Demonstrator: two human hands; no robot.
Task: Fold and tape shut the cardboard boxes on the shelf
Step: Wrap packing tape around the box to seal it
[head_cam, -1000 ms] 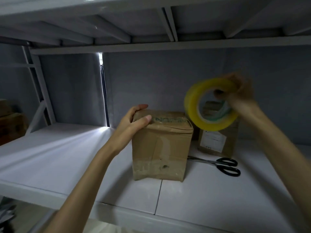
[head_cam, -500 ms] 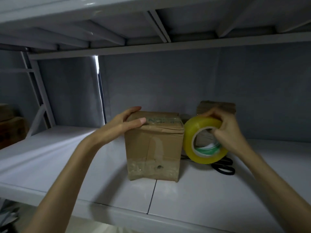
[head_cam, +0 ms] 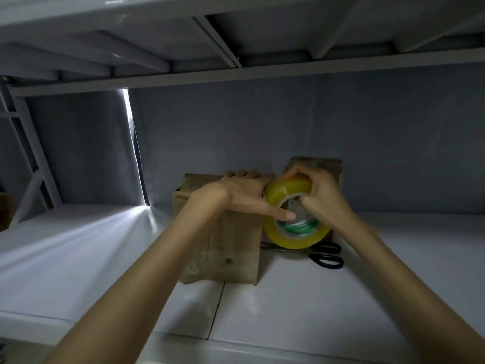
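White shelf (head_cam: 341,298), lit from a gap far left. Upright cardboard box (head_cam: 231,248) mid-shelf; second box (head_cam: 325,166) far right behind it. Yellow tape roll (head_cam: 286,189) at nearer box's top right corner. Black scissors (head_cam: 326,256) flat, right of box. Left hand (head_cam: 241,195): grip draped over box top, thumb inside roll core. Right hand (head_cam: 322,198): grip clamped on roll.

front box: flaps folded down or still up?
Folded down: the front box has a flat top, left hand lying across it. Whether tape seals it, cannot tell.
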